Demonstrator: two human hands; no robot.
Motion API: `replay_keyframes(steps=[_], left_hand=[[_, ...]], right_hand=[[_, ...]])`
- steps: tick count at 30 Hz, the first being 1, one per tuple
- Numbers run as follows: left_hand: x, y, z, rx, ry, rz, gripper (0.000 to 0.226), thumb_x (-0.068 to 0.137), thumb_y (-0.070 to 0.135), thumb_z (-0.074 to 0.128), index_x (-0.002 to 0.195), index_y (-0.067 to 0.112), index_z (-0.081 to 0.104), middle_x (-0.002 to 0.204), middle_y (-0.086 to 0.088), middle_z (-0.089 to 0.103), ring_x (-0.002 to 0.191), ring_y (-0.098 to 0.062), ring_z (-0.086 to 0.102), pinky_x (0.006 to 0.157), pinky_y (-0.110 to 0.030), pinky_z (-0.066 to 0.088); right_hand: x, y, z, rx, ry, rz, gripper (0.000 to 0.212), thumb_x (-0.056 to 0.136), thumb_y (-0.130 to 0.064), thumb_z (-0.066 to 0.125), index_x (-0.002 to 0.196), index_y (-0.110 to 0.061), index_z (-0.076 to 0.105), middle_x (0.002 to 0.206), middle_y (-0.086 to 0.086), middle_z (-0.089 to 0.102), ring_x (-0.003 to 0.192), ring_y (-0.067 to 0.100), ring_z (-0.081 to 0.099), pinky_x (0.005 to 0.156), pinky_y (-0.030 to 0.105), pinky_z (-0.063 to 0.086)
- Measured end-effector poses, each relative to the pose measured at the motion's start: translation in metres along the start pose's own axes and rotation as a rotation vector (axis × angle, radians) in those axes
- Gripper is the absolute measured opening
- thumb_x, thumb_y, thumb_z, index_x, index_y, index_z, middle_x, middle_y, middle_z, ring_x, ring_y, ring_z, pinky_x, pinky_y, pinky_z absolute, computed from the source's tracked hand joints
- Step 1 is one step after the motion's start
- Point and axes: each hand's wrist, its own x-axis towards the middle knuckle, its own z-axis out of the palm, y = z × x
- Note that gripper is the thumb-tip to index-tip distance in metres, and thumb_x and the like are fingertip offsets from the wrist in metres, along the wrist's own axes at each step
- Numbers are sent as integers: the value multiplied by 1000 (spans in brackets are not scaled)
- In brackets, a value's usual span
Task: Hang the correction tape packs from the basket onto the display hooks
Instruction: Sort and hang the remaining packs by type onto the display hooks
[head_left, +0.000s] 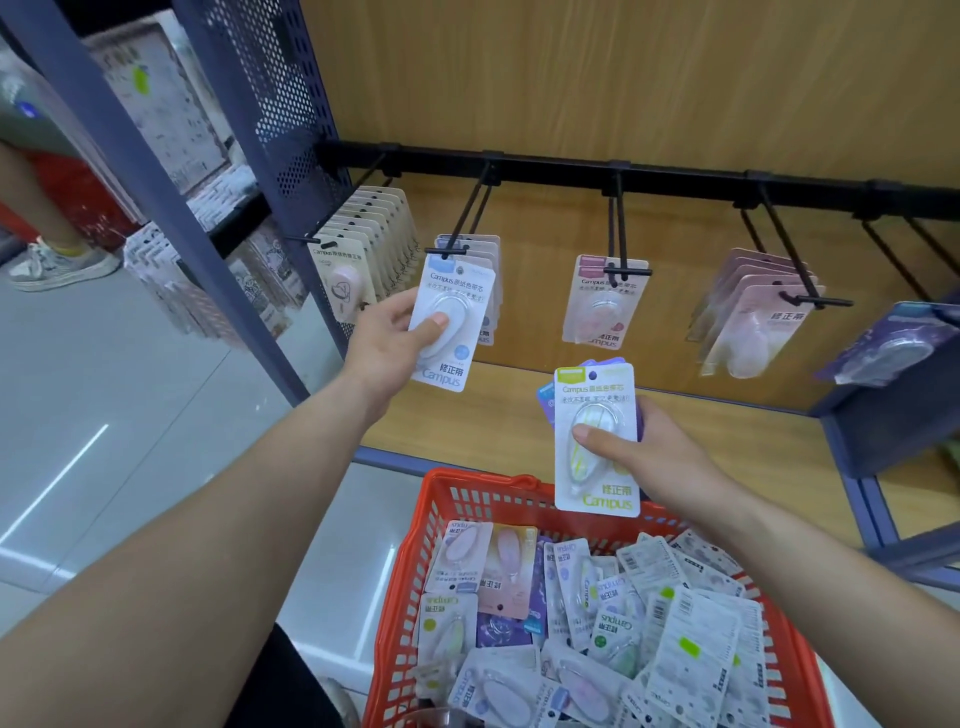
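Left hand (387, 340) pinches blue correction tape pack (457, 291), thumb on blister, fingers behind. Pack upright, long axis near vertical, leaning slightly right, top edge at tip of display hook (467, 213). Right hand (665, 457) grips small stack, thumb on front yellow-green correction tape pack (597, 395), upright, hang-hole end up, above red basket (467, 480) heaped with packs (691, 644).

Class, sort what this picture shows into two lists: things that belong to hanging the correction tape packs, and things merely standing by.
Belongs to the job:
left hand holding the blue pack; right hand holding the yellow-green pack; red basket of packs; display hooks.

Merely standing by:
stationery on the left shelves; someone's sneaker; floor.
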Motion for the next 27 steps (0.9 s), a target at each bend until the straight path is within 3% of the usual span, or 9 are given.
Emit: replay_keyframes(steps=[4,12,19,22,24,25,27], left_hand=[[1,-2,4,-6,32,2,27,100,11,65,117,32,66,111,6,78,100,-18,76,81,-39,63],[4,-3,-3,-6,44,-12,28,100,14,65,126,24,67,114,2,77,102,-21,75,85,-47,62],[17,-6,7,4,138,-78,27,97,22,70,125,20,70,112,0,77,102,-21,75,86,-43,63],[26,-9,13,30,183,-130,47,89,35,79,130,15,67,110,-1,77,100,-22,75,92,-47,61],[32,-15,14,54,213,-165,76,69,54,84,130,14,66,111,-2,77,103,-25,74,97,-50,58],[32,-16,15,73,219,-187,89,60,61,83,132,12,64,117,-7,75,110,-30,72,100,-52,55],[26,-11,24,134,233,-244,97,69,59,84,143,6,52,138,-18,63,129,-38,59,110,-54,46]], right_hand=[[-2,2,-2,-5,10,10,43,87,-41,79,123,-33,58,112,-14,75,98,11,75,92,48,60],[2,3,-5,-19,9,16,43,87,-41,79,123,-31,59,114,-14,75,100,11,75,94,48,59],[0,2,-2,-10,25,13,38,88,-39,78,120,-30,59,111,-15,76,95,7,75,83,36,59],[-1,2,-3,-3,36,15,43,86,-41,80,122,-29,59,112,-15,75,97,7,75,88,39,60],[-3,1,-5,2,27,16,48,84,-44,81,124,-30,59,113,-15,75,99,8,74,91,42,59],[-3,0,-6,8,19,13,50,83,-46,81,126,-30,59,114,-14,75,100,10,75,92,44,59],[-6,-2,-8,23,6,-4,47,85,-44,80,126,-29,60,115,-13,75,102,12,75,94,47,59]])
